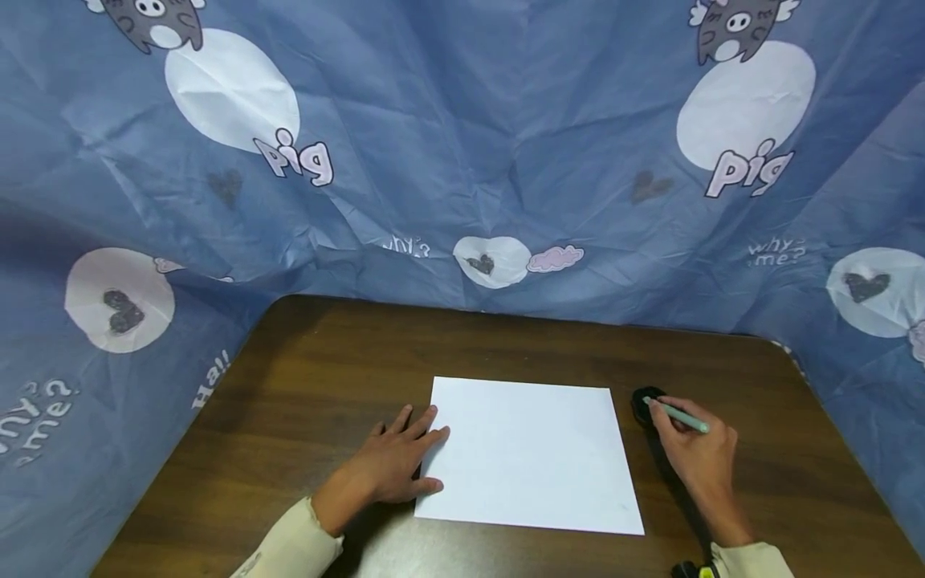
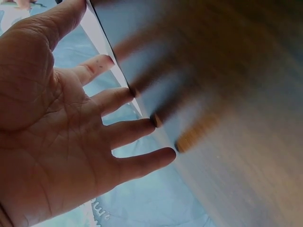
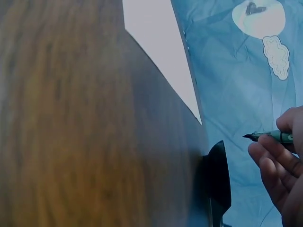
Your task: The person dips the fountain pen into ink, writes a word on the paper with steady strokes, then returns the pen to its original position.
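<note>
A blank white sheet of paper (image 1: 531, 457) lies on the brown table. My left hand (image 1: 396, 464) rests at its left edge with the fingers spread; some fingertips and the thumb lie over the paper. In the left wrist view the palm of that hand (image 2: 61, 132) is seen, fingers straight against the tabletop. To the right of the sheet, my right hand (image 1: 704, 457) pinches a green pen (image 1: 684, 417) with a dark pointed nib. The nib end is above a black rounded object (image 1: 639, 408), its kind unclear; the right wrist view shows the pen apart from it.
Blue cloth (image 1: 491, 160) printed with pigs, hearts and words hangs behind and beside the wooden table (image 1: 361, 337). A black and yellow item (image 1: 695, 571) is at my right wrist, cut off by the frame. A dark strip runs from the black object toward that wrist.
</note>
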Available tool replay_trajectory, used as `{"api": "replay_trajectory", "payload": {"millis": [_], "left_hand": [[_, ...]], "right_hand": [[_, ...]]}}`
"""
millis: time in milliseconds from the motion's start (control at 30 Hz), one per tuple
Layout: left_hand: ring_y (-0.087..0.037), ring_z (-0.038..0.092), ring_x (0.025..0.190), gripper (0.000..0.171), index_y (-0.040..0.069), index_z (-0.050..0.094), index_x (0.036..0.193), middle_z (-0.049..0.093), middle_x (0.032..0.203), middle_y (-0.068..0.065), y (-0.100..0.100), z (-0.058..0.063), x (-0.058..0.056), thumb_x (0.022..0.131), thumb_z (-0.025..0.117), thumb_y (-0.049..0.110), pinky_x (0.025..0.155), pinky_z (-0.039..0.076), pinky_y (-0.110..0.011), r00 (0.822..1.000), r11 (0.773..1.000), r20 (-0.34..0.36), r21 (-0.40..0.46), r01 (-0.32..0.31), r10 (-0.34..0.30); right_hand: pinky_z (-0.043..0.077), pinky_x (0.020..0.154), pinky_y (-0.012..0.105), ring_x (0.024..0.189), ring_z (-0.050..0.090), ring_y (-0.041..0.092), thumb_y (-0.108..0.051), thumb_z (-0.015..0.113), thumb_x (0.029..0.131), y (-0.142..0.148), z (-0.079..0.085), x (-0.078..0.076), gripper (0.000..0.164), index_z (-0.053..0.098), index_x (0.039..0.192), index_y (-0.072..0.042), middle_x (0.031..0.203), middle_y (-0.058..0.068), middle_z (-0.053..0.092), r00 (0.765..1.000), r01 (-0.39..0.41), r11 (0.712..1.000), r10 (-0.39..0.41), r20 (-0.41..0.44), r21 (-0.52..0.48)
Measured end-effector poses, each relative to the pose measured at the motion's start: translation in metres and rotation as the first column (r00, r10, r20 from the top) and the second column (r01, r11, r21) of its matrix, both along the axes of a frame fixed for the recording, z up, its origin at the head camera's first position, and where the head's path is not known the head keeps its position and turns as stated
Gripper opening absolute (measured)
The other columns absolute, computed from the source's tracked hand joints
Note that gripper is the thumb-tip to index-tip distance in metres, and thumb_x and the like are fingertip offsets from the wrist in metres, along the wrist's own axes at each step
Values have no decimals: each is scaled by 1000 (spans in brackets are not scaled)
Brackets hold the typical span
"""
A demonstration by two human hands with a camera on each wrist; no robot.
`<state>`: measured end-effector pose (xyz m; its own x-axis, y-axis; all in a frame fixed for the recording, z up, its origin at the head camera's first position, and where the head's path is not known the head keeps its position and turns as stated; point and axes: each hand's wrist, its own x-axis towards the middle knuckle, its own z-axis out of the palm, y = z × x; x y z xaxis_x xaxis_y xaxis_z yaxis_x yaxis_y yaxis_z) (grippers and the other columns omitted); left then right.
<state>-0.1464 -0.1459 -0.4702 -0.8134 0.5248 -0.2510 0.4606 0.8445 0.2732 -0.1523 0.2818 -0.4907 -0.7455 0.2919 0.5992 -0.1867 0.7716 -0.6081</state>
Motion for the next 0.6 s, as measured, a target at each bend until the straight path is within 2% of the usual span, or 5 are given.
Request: {"api": "replay_trajectory", "payload": {"millis": [133, 367, 600], "left_hand": [[-44, 20, 147, 76, 21, 41, 154, 22, 164, -9, -1, -1, 0, 91, 65, 56, 104, 30, -70, 1000, 1000, -5, -5, 7, -7], [-44, 20, 147, 74, 22, 40, 154, 21, 165, -9, -2, -1, -2, 92, 64, 55, 104, 31, -69, 1000, 1000, -8, -16, 21, -21], [-43, 18, 148, 75, 23, 38, 155, 18, 165, -8, -2, -1, 0, 92, 62, 58, 105, 29, -69, 1000, 999, 0, -43, 6, -6]], "right_hand": [[40, 53, 10, 53, 54, -8, -15, 79, 83, -7, 2, -1, 7, 80, 89, -10, 66, -2, 70, 1000, -9, 1000, 9, -15, -27], [43, 53, 9, 53, 56, -6, -5, 80, 80, -29, 7, -5, 8, 80, 88, -6, 66, 3, 71, 981, -144, 989, 136, -138, -44], [42, 50, 12, 52, 55, -1, -6, 82, 79, -65, 11, -13, 12, 80, 91, -8, 67, 1, 71, 961, -238, 971, 231, -153, -29]]}}
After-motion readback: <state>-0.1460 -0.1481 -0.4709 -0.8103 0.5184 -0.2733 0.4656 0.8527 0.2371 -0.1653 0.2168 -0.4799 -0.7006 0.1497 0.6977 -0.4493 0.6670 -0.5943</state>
